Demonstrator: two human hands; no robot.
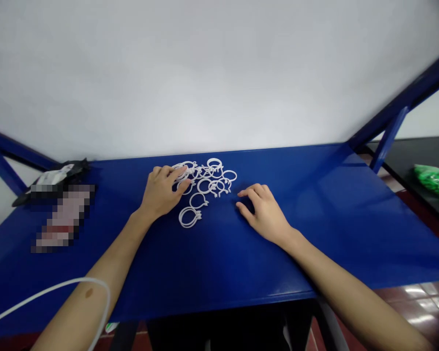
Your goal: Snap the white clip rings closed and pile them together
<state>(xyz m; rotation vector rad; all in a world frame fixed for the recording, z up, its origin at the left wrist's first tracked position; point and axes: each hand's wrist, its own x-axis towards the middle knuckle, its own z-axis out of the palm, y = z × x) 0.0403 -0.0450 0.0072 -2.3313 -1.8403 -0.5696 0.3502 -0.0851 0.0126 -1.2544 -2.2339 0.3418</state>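
Several white plastic rings with small clip-like ends (205,185) lie in a loose, partly overlapping heap on the blue table (234,263). My left hand (163,190) reaches over the heap's left side, thumb and fingers apart, and covers some of the rings there. Whether its fingertips touch them I cannot tell. Closer to me, at the heap's near edge, sits a pair of overlapping rings (189,217). To the right of the heap, my right hand (264,212) rests on the table with its fingers curved, the thumb apart from them and nothing held.
A black plastic package (70,170) and a blurred-out flat item (66,217) lie at the left. A white cable (76,280) crosses my left forearm. Blue frame bars (389,139) flank the table, a white wall stands behind, and a green bag (437,181) sits far right.
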